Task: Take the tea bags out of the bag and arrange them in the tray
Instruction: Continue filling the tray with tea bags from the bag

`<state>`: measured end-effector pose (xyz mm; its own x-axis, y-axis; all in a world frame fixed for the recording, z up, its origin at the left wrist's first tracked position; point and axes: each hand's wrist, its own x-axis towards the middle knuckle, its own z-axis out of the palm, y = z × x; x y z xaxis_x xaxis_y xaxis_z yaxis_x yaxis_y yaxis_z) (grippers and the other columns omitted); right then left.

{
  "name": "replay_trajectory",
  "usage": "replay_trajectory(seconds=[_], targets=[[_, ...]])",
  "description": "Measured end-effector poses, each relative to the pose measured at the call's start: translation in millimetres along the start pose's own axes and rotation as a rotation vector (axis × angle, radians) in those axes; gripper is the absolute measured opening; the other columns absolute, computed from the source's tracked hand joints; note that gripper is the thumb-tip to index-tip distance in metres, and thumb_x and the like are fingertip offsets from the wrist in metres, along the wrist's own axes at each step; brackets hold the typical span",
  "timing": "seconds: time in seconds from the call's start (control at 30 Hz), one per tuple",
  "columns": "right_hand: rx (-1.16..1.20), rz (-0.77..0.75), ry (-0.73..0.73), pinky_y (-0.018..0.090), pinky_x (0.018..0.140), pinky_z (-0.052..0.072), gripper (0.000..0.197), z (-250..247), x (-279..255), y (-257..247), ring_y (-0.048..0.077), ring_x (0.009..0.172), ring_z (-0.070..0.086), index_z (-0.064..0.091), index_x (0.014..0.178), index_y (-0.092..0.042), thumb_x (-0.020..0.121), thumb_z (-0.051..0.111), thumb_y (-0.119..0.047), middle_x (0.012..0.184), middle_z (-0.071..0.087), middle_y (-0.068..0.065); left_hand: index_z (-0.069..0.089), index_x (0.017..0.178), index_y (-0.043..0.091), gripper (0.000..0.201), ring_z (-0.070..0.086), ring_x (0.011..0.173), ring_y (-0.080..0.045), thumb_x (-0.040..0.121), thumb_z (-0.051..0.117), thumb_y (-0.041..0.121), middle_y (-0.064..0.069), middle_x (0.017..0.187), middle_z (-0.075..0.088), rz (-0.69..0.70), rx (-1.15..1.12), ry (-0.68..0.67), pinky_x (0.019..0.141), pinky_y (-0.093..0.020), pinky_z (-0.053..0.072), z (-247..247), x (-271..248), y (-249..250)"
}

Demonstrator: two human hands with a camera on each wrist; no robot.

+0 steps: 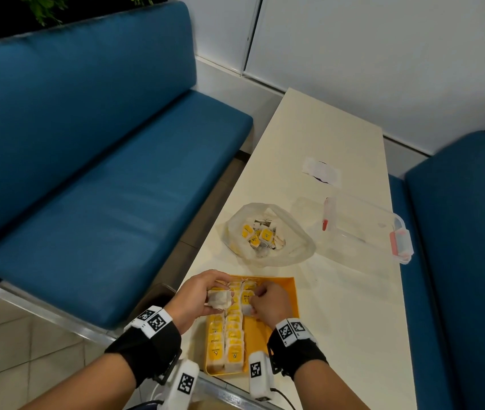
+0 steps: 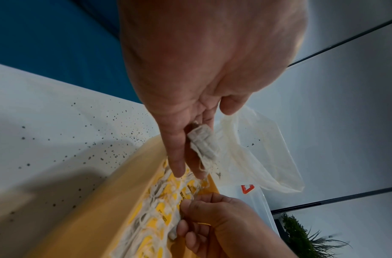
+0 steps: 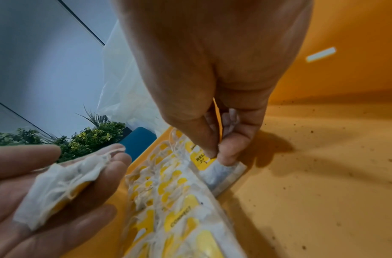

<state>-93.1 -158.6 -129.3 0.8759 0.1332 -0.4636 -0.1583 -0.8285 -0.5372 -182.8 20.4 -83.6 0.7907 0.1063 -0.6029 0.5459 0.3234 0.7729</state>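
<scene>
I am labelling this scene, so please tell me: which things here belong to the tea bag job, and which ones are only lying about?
Belong to the job:
- plastic bag with tea bags inside
- yellow tray, two rows already laid
- tea bags held in left hand
- tea bag pinched by right hand

Lying about:
- clear container, red latches
- white paper on table
- blue bench

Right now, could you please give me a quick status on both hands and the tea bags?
Left hand holds spare tea bags. Right hand pinches one tea bag into the yellow tray. More wait in the plastic bag. Nothing obstructing.
</scene>
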Motion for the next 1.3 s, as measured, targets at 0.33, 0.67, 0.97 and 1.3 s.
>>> replay_trajectory(seconds=[0.33,0.67,0.97,1.3], targets=[[0.477,-0.157,-0.067,0.025,0.051,0.047,0.011,-21,-51,-19,0.023,0.07,0.071,0.066,0.088,-0.011,0.091,0.068,-0.022,0.08,0.068,-0.001,0.063,0.121,0.028,0.05,0.069,0.108,-0.02,0.098,0.043,-0.011,0.001,0.124,0.067,0.152,0.279,-0.098,0.079,-0.039,0.064,3,-4,0],[0.462,-0.324,-0.131,0.017,0.069,0.05,0.021,-22,-62,-28,0.002,0.074,0.06,0.074,0.084,-0.029,0.081,0.077,-0.008,0.083,0.068,-0.004,0.058,0.128,0.042,0.047,0.067,0.112,-0.014,0.096,0.065,0.009,0.009,0.124,0.065,0.353,0.517,-0.145,0.085,-0.039,0.063,8,0,-9],[0.564,-0.272,-0.041,0.022,0.061,0.049,0.005,-28,-62,-21,0.011,0.068,0.063,0.073,0.083,-0.011,0.082,0.078,-0.012,0.079,0.072,0.005,0.077,0.09,0.011,0.009,0.073,0.086,-0.02,0.094,0.073,0.018,-0.016,0.094,0.073,0.262,0.358,-0.123,0.078,-0.042,0.065,4,-5,-17],[0.384,-0.339,0.024,0.015,0.062,0.046,0.01,-58,-55,-23,0.0,0.063,0.059,0.074,0.074,-0.018,0.078,0.083,-0.014,0.075,0.071,-0.005,0.08,0.099,0.017,0.016,0.075,0.09,-0.018,0.087,0.078,0.007,-0.003,0.106,0.075,0.208,0.301,-0.066,0.071,-0.028,0.062,-2,-1,-21]])
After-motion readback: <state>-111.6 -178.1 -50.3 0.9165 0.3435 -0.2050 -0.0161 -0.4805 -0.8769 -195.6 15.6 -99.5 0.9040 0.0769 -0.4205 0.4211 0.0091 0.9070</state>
